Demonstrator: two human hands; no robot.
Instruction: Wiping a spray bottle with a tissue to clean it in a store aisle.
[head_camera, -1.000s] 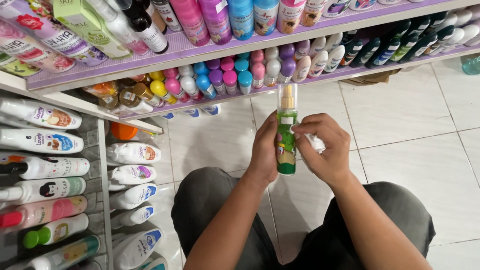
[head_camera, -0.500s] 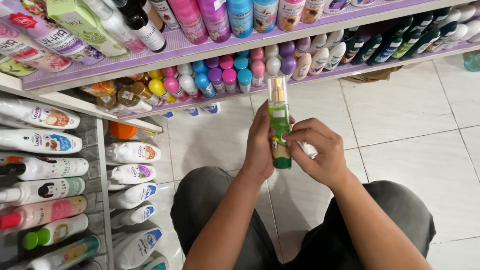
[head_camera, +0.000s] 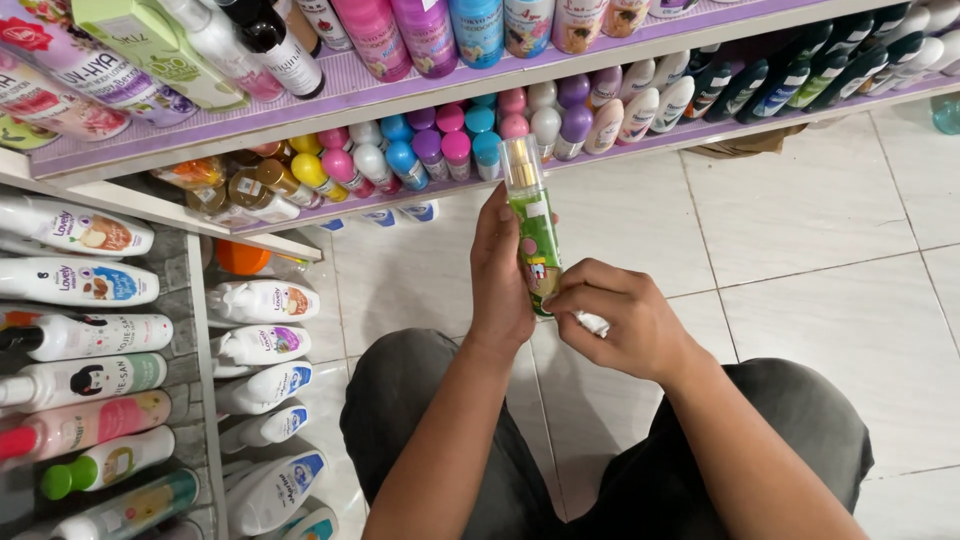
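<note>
The slim green spray bottle (head_camera: 535, 235), clear-capped with a gold collar, stands upright in the air over the tiled floor (head_camera: 820, 210), in front of the purple shelves and off them. The left hand (head_camera: 503, 275) is wrapped round its back, clamped on the body. The right hand (head_camera: 620, 320) has its fingertips pinched against the lower front of the label, with a scrap of white, perhaps cloth or a sticker, tucked under the palm; I cannot tell which.

So the bottle is out and being worked on at the label, not yet set back. The lower shelf's front edge (head_camera: 640, 140) carries a packed row of roll-on bottles (head_camera: 455, 150) just beyond the cap. Down at the left, white lotion bottles (head_camera: 265, 300) lie on a grey rack. The person crouches in dark trousers (head_camera: 790, 420).
</note>
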